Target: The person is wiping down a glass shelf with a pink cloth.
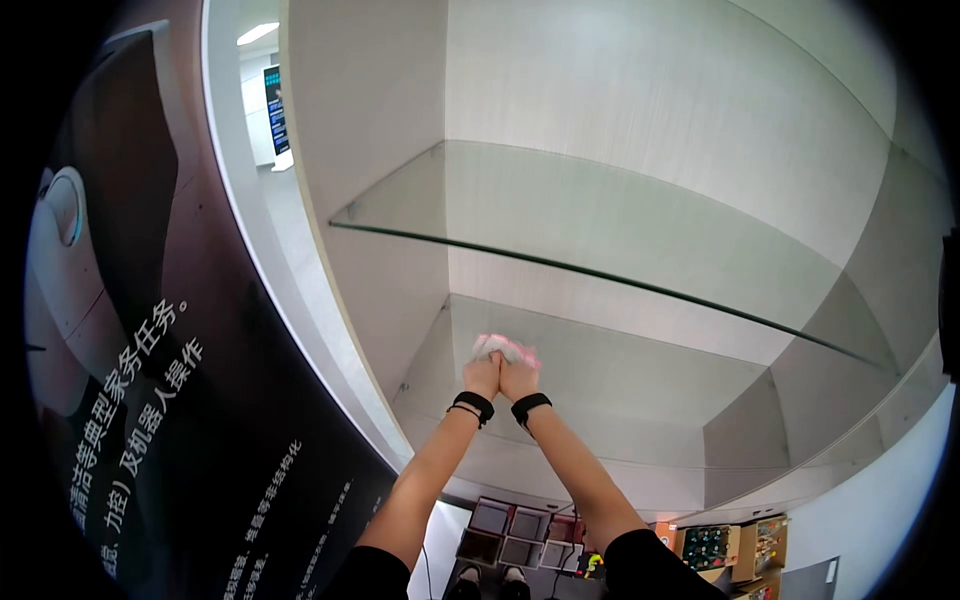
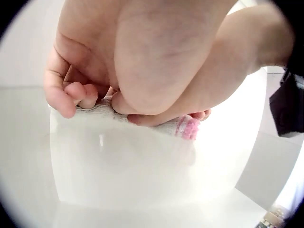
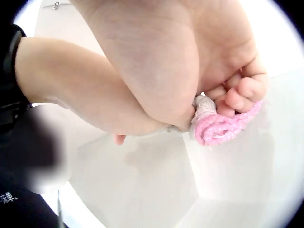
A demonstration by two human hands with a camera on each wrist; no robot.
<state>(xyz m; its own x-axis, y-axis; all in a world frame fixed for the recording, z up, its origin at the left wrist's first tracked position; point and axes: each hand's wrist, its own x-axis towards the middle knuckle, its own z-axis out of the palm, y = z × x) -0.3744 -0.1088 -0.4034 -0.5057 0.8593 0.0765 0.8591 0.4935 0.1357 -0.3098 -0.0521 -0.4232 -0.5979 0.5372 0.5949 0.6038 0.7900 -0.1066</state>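
A folded, rolled towel (image 1: 512,350), grey-white with fluffy pink edges, is held out in front at the lower level of a cabinet. My left hand (image 1: 482,377) and right hand (image 1: 520,380) meet side by side and both grip it. Seen from the left wrist, curled fingertips (image 2: 76,97) press on the grey-white part of the towel (image 2: 166,126), and its pink end sticks out at the right. In the right wrist view, fingers (image 3: 237,97) bend over the pink rolled end (image 3: 221,130). Below the hands lies the pale lower shelf (image 1: 620,400).
A glass shelf (image 1: 640,230) with a dark front edge spans the cabinet above my hands. The cabinet's side wall (image 1: 370,120) and a dark printed banner (image 1: 250,400) stand at left. Several storage boxes (image 1: 522,552) and cartons (image 1: 750,552) of goods sit on the floor below.
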